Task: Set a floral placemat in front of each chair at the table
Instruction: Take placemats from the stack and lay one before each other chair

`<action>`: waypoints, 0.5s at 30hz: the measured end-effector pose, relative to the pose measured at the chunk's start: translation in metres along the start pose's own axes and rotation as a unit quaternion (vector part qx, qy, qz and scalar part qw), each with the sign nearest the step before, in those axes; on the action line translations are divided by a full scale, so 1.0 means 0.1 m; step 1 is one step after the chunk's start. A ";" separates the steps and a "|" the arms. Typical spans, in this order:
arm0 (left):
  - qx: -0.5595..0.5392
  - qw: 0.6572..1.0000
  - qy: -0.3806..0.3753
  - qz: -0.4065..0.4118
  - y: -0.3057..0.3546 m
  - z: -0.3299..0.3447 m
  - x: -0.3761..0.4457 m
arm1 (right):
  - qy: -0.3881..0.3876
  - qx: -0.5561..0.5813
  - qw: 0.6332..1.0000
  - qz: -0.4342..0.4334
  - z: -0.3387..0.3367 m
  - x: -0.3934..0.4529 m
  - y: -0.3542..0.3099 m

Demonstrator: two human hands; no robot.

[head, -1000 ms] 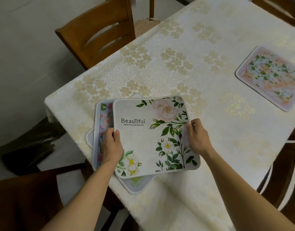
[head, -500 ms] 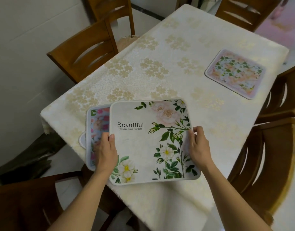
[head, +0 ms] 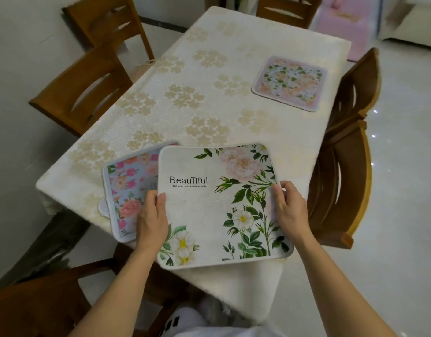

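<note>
A white floral placemat (head: 209, 205) printed "Beautiful" lies across the near right corner of the table (head: 180, 69). My left hand (head: 153, 218) pinches its left edge and my right hand (head: 290, 206) pinches its right edge. To its left sits a stack of placemats, topped by a pale blue mat with pink flowers (head: 129, 188); the held mat covers its right part. A pink floral placemat (head: 291, 82) lies flat at the far right side, in front of a wooden chair (head: 353, 76).
Wooden chairs stand on the left (head: 83, 93), far left (head: 105, 23), far end (head: 287, 8), near right (head: 341, 181) and at the near left corner (head: 34, 307). A cream flowered cloth covers the table. A pink seat (head: 343, 23) stands beyond it.
The held placemat has slid right, off the stack toward the table's right corner, uncovering more of the blue mat. My view has shifted up and right, showing more chairs.
</note>
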State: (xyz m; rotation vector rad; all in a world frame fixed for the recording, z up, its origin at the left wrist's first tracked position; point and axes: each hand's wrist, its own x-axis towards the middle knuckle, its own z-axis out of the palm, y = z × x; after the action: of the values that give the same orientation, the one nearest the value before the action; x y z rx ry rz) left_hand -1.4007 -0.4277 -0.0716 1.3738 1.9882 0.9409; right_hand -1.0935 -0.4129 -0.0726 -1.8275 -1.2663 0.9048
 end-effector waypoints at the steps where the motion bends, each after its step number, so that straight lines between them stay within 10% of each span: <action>1: -0.003 1.000 -0.008 0.006 0.00 0.00 -0.03 | 0.011 0.003 1.000 0.006 -0.03 -0.09 0.03; 15: -0.032 0.978 -0.176 0.111 0.10 0.26 -0.60 | 0.209 -0.023 0.972 0.105 -0.52 -1.64 0.48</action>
State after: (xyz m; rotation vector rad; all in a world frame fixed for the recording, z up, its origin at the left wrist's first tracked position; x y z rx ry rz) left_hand -1.3551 -0.4759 -0.0769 1.6231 1.5544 0.7817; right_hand -1.0722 -0.5900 -0.0652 -2.0813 -0.8487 0.5572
